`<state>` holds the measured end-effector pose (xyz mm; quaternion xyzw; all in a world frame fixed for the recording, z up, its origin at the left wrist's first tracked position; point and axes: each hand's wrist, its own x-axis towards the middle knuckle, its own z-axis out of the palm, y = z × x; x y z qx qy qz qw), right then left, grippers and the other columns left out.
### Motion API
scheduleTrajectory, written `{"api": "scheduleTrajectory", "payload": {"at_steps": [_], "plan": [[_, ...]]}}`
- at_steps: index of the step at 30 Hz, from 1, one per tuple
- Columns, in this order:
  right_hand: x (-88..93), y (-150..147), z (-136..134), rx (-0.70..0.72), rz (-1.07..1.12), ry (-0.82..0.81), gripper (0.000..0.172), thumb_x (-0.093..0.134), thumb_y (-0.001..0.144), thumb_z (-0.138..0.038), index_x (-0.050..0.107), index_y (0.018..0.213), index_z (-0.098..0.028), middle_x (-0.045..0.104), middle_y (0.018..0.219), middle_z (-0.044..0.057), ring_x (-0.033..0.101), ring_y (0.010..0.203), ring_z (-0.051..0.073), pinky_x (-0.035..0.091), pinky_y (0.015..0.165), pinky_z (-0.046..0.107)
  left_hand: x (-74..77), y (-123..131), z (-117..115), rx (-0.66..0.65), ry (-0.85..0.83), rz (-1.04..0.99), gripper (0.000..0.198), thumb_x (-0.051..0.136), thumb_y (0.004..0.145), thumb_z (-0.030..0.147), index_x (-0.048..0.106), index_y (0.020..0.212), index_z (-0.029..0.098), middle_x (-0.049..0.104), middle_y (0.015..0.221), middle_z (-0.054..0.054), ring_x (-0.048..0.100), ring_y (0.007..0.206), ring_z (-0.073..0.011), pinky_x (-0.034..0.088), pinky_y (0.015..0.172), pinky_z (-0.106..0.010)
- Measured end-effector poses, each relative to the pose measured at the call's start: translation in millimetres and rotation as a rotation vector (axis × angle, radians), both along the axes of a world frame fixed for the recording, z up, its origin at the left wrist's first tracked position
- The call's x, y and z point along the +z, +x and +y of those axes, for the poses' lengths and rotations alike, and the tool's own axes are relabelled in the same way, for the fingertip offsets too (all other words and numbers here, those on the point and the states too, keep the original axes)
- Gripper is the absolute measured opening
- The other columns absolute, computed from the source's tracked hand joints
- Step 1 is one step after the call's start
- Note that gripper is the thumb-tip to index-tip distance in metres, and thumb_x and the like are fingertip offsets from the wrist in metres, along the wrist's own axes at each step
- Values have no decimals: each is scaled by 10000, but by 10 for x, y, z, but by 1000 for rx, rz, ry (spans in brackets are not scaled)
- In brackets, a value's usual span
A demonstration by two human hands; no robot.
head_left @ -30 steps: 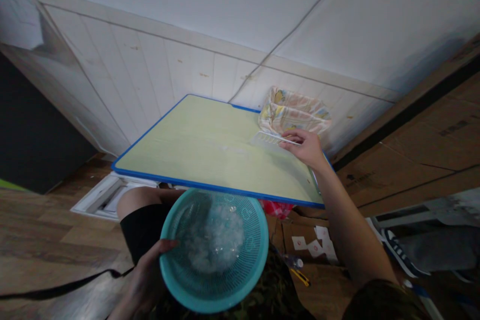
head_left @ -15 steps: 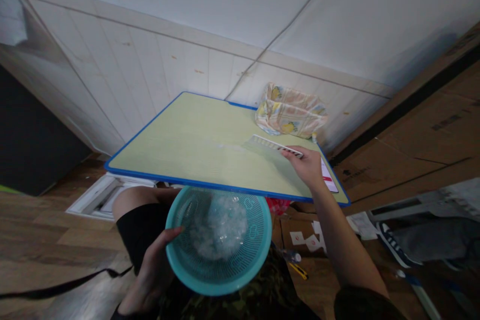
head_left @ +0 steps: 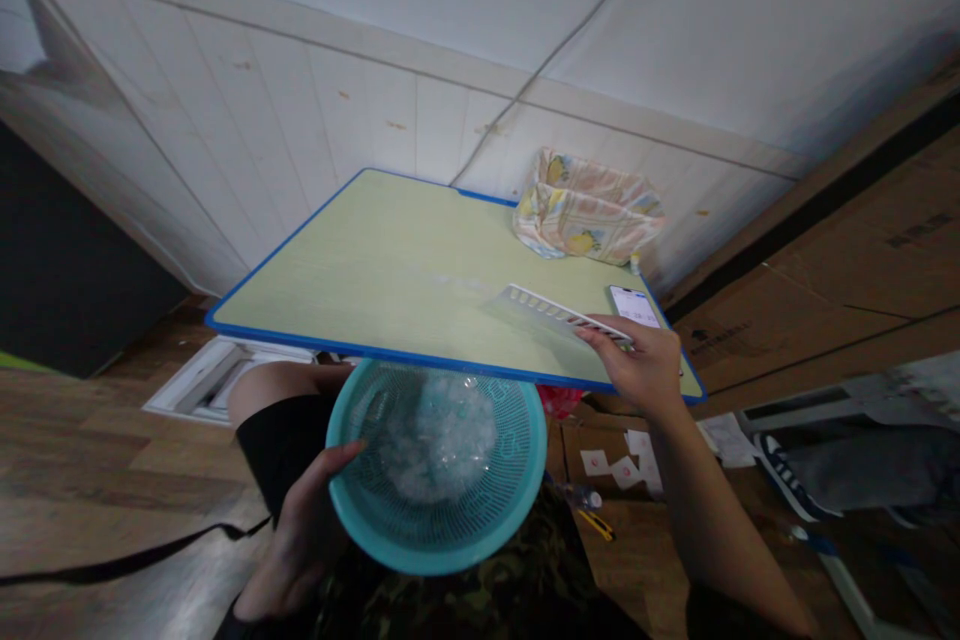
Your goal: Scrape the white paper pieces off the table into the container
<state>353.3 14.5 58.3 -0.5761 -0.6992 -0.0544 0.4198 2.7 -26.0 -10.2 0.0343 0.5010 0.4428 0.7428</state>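
Note:
My left hand [head_left: 311, 510] grips the left rim of a turquoise plastic colander [head_left: 442, 555], thumb over the edge. The colander rests at my lap, against the table's near edge, and holds a heap of clear, whitish bits [head_left: 442, 435] that I cannot make out exactly. Over the right part of the table my right hand [head_left: 641, 360] is closed on the near end of a white slotted plastic piece [head_left: 551, 305]. It points left, with a translucent part below its slotted edge. Just beyond that hand a phone [head_left: 634, 305] lies with its screen lit.
The pale green table [head_left: 360, 260] has a blue edge. At its back right stands a lemon-patterned cloth bag or basket [head_left: 589, 210]. Cardboard boxes [head_left: 847, 290] flank the right side. On the floor are paper cards [head_left: 625, 472] and a yellow cutter [head_left: 598, 524]. Another person's shoe [head_left: 787, 480] is at right.
My right hand has moved right and a little toward me with the white slotted piece, uncovering more of the phone. My left hand keeps its grip on the colander.

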Motion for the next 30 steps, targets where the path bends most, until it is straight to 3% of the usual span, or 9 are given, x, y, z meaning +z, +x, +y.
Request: {"api": "scheduleTrajectory", "payload": {"at_steps": [5,14,25,30], "plan": [[-70,-25,173,-6,-27,65,118,694,876,-289,797,914,-245,796,896,18,765,757,208,593,683,281,-24,-20,3,-3,45,-10,346,713,761,136,794,1093,89,824,970,-133,749,988,-392,619,888,-442],[45,-156,-58,87,8,13,88,719,861,-263,796,896,-240,796,867,15,764,740,205,595,662,279,-8,-36,11,-39,41,-3,258,696,794,159,818,1015,111,825,972,-140,752,990,-387,624,870,-444],[29,-200,54,153,87,-41,77,737,843,-248,802,874,-222,796,857,23,764,760,202,586,680,267,17,-60,19,-32,45,24,255,679,800,148,802,1010,70,817,984,-179,767,925,-401,633,826,-485],[12,-224,135,159,120,-6,85,745,834,-240,805,894,-233,797,869,13,763,761,198,594,691,266,36,-75,44,16,11,33,274,669,797,134,799,1035,96,831,897,-141,780,887,-370,641,817,-438]]}}
